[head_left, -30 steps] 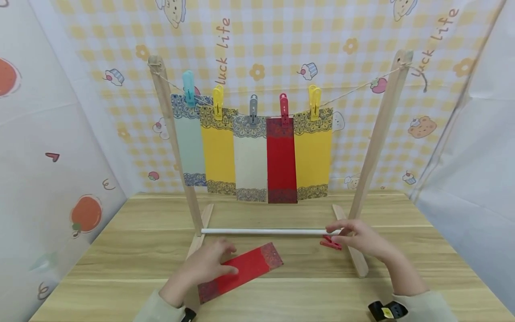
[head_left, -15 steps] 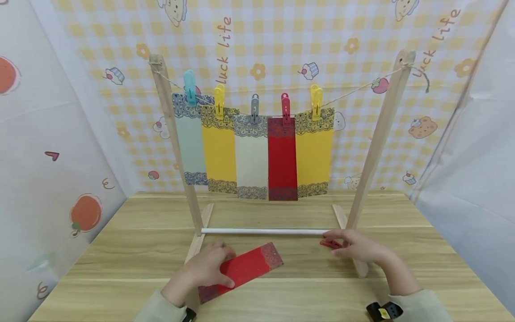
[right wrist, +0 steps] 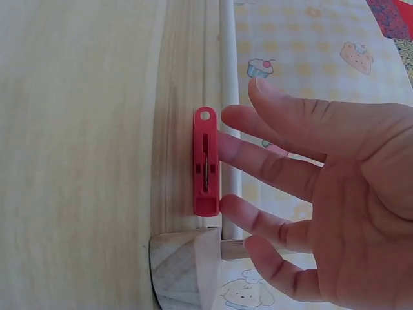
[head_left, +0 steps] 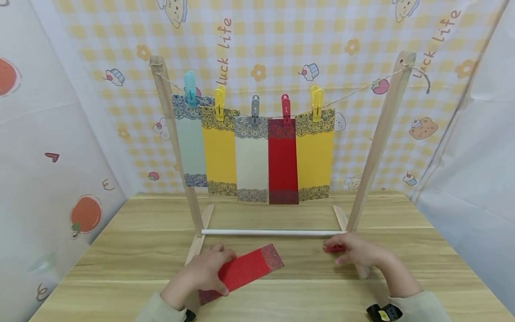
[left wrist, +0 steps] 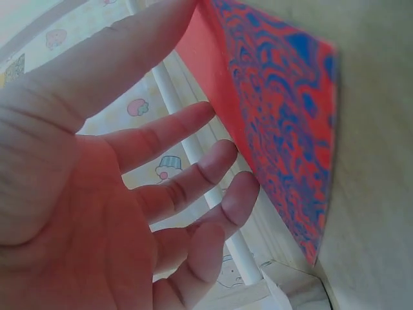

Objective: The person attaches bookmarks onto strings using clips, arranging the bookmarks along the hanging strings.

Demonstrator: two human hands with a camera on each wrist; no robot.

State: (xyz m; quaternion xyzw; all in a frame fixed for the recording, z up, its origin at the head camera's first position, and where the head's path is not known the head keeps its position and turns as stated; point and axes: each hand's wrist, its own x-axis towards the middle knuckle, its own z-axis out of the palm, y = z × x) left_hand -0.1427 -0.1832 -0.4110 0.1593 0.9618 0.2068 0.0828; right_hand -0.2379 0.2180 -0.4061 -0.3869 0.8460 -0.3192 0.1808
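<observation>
My left hand [head_left: 207, 270] spans a red card [head_left: 247, 268] with patterned ends on the table. Its thumb lies along one long edge and its fingertips [left wrist: 248, 187] touch the other, so it holds the card across its width. Beside the rack's right foot, my right hand [head_left: 358, 250] is at a red clothespin [right wrist: 206, 161]. The right wrist view has its fingertips [right wrist: 231, 206] against the clothespin's side, with the thumb apart from it. In the head view the fingers partly hide the clothespin.
A wooden rack [head_left: 374, 147] with a sagging string and a white crossbar [head_left: 273, 232] stands behind the hands. Several cards hang from the string by clothespins, including a hanging red card [head_left: 283, 161] and a white card [head_left: 251, 161]. A checked cloth [head_left: 257, 40] backs the table.
My right hand has come down and nearer onto the red clothespin. The left hand's thumb has moved from over the red card to its near edge. The card has barely shifted.
</observation>
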